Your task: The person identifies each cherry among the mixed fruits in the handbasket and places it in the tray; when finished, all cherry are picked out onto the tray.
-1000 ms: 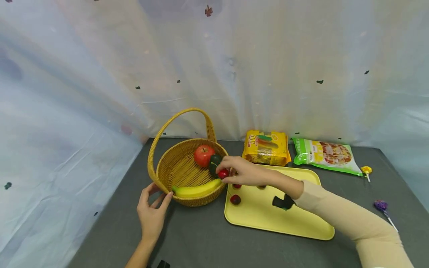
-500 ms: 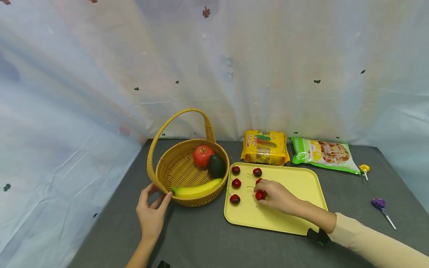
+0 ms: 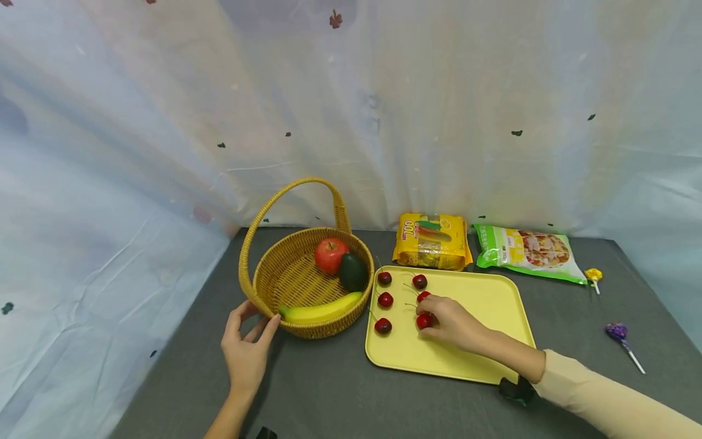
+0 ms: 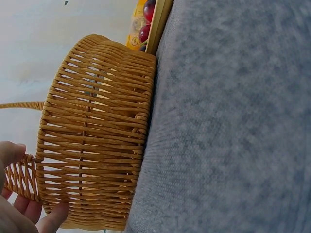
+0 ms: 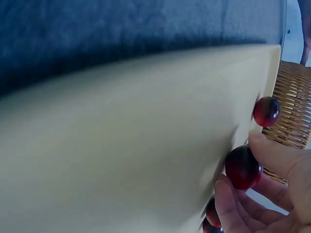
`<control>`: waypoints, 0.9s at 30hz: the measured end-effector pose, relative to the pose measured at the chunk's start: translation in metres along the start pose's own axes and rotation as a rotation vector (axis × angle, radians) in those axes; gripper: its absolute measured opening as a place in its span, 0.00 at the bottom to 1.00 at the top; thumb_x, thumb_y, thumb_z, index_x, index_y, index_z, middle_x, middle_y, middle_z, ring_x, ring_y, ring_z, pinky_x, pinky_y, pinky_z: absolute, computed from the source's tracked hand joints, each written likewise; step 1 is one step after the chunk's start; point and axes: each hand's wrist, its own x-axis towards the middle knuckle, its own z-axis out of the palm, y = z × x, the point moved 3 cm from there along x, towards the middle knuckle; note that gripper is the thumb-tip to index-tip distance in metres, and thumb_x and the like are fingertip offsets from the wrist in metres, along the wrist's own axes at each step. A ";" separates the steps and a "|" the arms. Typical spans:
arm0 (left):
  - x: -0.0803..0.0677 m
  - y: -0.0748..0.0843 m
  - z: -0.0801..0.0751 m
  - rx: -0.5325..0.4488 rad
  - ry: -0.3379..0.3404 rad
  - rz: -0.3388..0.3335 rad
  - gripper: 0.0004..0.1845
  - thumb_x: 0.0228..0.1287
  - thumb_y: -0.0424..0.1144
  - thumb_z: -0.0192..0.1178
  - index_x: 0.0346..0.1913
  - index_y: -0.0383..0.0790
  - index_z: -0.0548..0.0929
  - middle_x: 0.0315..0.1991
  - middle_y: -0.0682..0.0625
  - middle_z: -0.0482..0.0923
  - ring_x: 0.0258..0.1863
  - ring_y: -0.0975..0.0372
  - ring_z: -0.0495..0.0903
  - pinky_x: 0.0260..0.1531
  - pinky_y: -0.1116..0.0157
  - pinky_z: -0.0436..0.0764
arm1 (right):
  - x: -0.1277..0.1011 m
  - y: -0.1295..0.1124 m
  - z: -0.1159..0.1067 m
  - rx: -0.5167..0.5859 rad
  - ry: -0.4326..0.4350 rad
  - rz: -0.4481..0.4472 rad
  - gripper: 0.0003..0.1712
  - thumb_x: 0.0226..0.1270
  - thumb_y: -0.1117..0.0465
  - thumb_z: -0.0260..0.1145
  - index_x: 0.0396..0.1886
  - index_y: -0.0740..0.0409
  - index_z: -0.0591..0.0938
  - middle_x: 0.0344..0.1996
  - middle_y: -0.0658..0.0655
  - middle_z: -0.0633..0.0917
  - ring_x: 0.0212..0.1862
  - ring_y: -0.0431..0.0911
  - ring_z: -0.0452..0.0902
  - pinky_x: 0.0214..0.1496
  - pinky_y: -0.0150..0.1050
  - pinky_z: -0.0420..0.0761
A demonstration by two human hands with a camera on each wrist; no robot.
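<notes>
Right wrist view shows the right hand [image 5: 272, 194] pinching a cherry [image 5: 242, 167] on the tray [image 5: 121, 145]. Left hand [image 3: 247, 350] rests open-fingered against the basket [image 3: 290, 277].

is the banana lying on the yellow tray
No, the banana lies inside the wicker basket, while the yellow tray holds only cherries.

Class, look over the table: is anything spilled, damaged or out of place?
Nothing spilled or damaged. Two lollipops, yellow and purple, lie loose on the table, away from the basket, tray and packets.
</notes>
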 end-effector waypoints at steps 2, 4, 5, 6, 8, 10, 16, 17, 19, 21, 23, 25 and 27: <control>0.000 0.000 0.000 0.001 0.002 0.009 0.25 0.53 0.15 0.68 0.55 0.18 0.75 0.48 0.38 0.75 0.50 0.61 0.76 0.47 0.66 0.87 | 0.000 0.000 -0.001 0.008 -0.004 0.009 0.17 0.51 0.63 0.81 0.38 0.59 0.83 0.31 0.47 0.82 0.32 0.40 0.73 0.34 0.34 0.78; 0.000 0.001 0.000 -0.003 0.004 0.010 0.24 0.53 0.15 0.68 0.55 0.18 0.76 0.48 0.38 0.75 0.49 0.60 0.76 0.47 0.66 0.87 | -0.001 0.000 -0.002 0.022 -0.008 0.016 0.17 0.51 0.63 0.81 0.38 0.60 0.83 0.31 0.48 0.81 0.31 0.40 0.72 0.33 0.32 0.78; -0.001 0.001 0.000 -0.005 0.004 0.008 0.24 0.53 0.15 0.68 0.55 0.18 0.76 0.48 0.38 0.75 0.50 0.60 0.76 0.47 0.66 0.86 | -0.001 0.000 -0.002 0.028 -0.009 0.021 0.17 0.51 0.64 0.81 0.38 0.60 0.83 0.31 0.49 0.81 0.31 0.40 0.72 0.32 0.31 0.78; -0.001 0.000 0.000 -0.009 0.003 0.004 0.24 0.53 0.15 0.68 0.55 0.18 0.76 0.48 0.39 0.75 0.50 0.60 0.76 0.47 0.66 0.86 | -0.002 0.000 -0.003 0.036 -0.009 0.019 0.17 0.51 0.64 0.81 0.39 0.61 0.83 0.31 0.49 0.81 0.30 0.40 0.73 0.31 0.31 0.77; -0.002 0.000 0.000 -0.014 0.002 -0.005 0.24 0.54 0.15 0.67 0.55 0.18 0.76 0.48 0.38 0.75 0.50 0.60 0.76 0.48 0.66 0.86 | -0.003 0.000 -0.004 0.044 -0.005 0.016 0.17 0.51 0.65 0.81 0.39 0.62 0.83 0.31 0.50 0.81 0.30 0.39 0.73 0.30 0.30 0.77; -0.001 0.000 0.001 -0.016 0.003 -0.010 0.24 0.54 0.15 0.67 0.56 0.18 0.75 0.48 0.38 0.75 0.51 0.60 0.76 0.48 0.66 0.86 | -0.004 0.001 -0.005 0.043 0.000 0.007 0.17 0.50 0.65 0.81 0.39 0.62 0.83 0.32 0.50 0.81 0.29 0.39 0.73 0.29 0.30 0.77; -0.001 0.002 0.001 0.002 0.011 -0.003 0.24 0.54 0.14 0.67 0.56 0.17 0.75 0.48 0.34 0.74 0.51 0.61 0.76 0.48 0.67 0.86 | -0.006 0.000 -0.005 0.040 0.007 -0.024 0.14 0.52 0.69 0.78 0.38 0.60 0.84 0.34 0.50 0.81 0.31 0.38 0.72 0.29 0.29 0.77; -0.001 0.003 0.001 0.002 0.010 -0.005 0.24 0.54 0.14 0.67 0.56 0.17 0.75 0.48 0.34 0.74 0.51 0.61 0.76 0.49 0.67 0.86 | -0.006 0.000 -0.005 0.040 0.002 -0.025 0.13 0.53 0.70 0.78 0.38 0.60 0.84 0.34 0.50 0.82 0.31 0.39 0.73 0.30 0.30 0.77; -0.001 0.004 0.001 -0.001 0.012 -0.008 0.24 0.54 0.14 0.66 0.56 0.17 0.75 0.48 0.33 0.74 0.51 0.61 0.76 0.49 0.67 0.86 | -0.006 -0.001 -0.005 0.031 -0.012 -0.023 0.13 0.54 0.70 0.77 0.38 0.60 0.85 0.35 0.49 0.82 0.32 0.39 0.73 0.31 0.31 0.78; -0.001 0.004 0.001 -0.005 0.012 -0.008 0.24 0.54 0.14 0.66 0.56 0.17 0.75 0.48 0.34 0.74 0.51 0.60 0.76 0.49 0.67 0.86 | -0.006 -0.002 -0.005 0.015 -0.024 -0.024 0.13 0.54 0.69 0.77 0.39 0.59 0.85 0.36 0.49 0.83 0.34 0.40 0.74 0.33 0.32 0.79; -0.001 0.005 0.002 -0.006 0.014 0.001 0.24 0.54 0.14 0.66 0.56 0.17 0.75 0.48 0.35 0.74 0.51 0.60 0.76 0.48 0.67 0.86 | -0.007 -0.003 -0.005 -0.001 -0.037 -0.016 0.13 0.55 0.68 0.77 0.40 0.60 0.85 0.37 0.50 0.83 0.35 0.40 0.75 0.35 0.33 0.80; -0.001 0.005 0.002 -0.007 0.014 0.011 0.24 0.54 0.15 0.66 0.56 0.17 0.75 0.48 0.36 0.74 0.50 0.60 0.75 0.48 0.68 0.86 | -0.008 -0.003 -0.007 -0.012 -0.041 -0.011 0.15 0.55 0.67 0.77 0.42 0.60 0.85 0.39 0.50 0.83 0.35 0.39 0.76 0.35 0.33 0.80; -0.001 0.005 0.002 -0.005 0.011 0.019 0.24 0.55 0.15 0.66 0.56 0.17 0.74 0.48 0.35 0.74 0.50 0.59 0.75 0.48 0.69 0.85 | -0.009 -0.004 -0.010 -0.016 -0.035 -0.001 0.16 0.55 0.66 0.77 0.44 0.61 0.85 0.40 0.52 0.84 0.34 0.40 0.76 0.34 0.32 0.80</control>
